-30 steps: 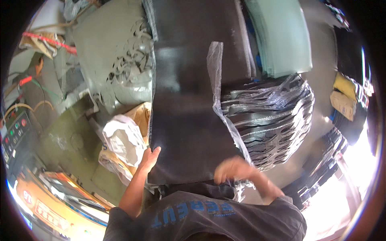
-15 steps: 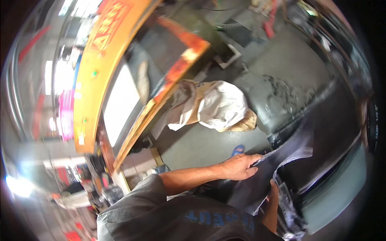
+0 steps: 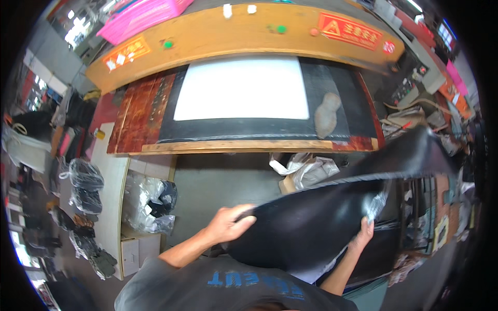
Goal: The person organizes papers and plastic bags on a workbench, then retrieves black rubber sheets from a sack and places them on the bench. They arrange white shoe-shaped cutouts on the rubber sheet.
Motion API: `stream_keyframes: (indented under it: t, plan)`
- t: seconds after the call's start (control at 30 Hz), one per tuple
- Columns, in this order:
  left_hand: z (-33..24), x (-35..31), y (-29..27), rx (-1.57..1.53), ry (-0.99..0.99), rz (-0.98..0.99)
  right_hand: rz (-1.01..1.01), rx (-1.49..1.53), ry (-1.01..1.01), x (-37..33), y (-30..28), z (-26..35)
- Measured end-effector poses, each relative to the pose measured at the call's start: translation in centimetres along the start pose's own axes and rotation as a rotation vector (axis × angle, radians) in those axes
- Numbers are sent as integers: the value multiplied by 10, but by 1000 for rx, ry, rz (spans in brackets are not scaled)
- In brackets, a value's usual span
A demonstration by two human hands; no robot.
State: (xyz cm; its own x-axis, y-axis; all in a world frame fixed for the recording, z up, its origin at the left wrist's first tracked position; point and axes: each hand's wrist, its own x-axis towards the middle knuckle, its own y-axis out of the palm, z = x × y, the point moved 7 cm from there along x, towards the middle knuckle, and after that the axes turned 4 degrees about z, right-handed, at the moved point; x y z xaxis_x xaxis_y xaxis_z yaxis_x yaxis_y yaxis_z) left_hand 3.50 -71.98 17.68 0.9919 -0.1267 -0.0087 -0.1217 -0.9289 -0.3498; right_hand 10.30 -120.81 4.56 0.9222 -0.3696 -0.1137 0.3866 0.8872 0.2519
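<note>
In the head view, the black sheet (image 3: 306,225) hung between the two hands, its middle sagging and its far part sweeping up and away beyond the right hand. The left hand (image 3: 233,220) pinched the sheet's left end, thumb laid over the edge; the right hand (image 3: 364,233) seemed to pinch the opposite edge at a shiny film (image 3: 377,205), though its fingers were partly hidden. The pale bag (image 3: 314,171) lay ahead of and between the hands; farther ahead was the wooden rim (image 3: 259,147) of a machine bed bearing a white board (image 3: 244,90). With so much slack, the loose far part could catch on the bag or rim and crease, and the film could slip if the right hand held only that. Well ahead of the hands, the orange beam (image 3: 244,33) carried a red warning label (image 3: 350,28) with a triangle, right, and a blurred orange label (image 3: 126,53), left; blue lettering (image 3: 228,279) crossed the dark shirt (image 3: 171,290) just behind the hands.
</note>
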Motion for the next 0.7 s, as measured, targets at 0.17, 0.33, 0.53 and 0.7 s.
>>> stream_keyframes:
  t: [0.17,0.33,0.53,0.7]
  plan:
    - [118,-109,-115,-282,-298,-423,213,-219,71,-10,185,-29]
    - [197,-161,-151,-346,-538,-562,552,-353,128,-31,322,-87]
    - [246,-161,-159,-405,-525,-589,430,-713,-102,-42,367,-1]
    - [272,-78,-138,-463,-320,-400,468,-778,-453,-62,437,150]
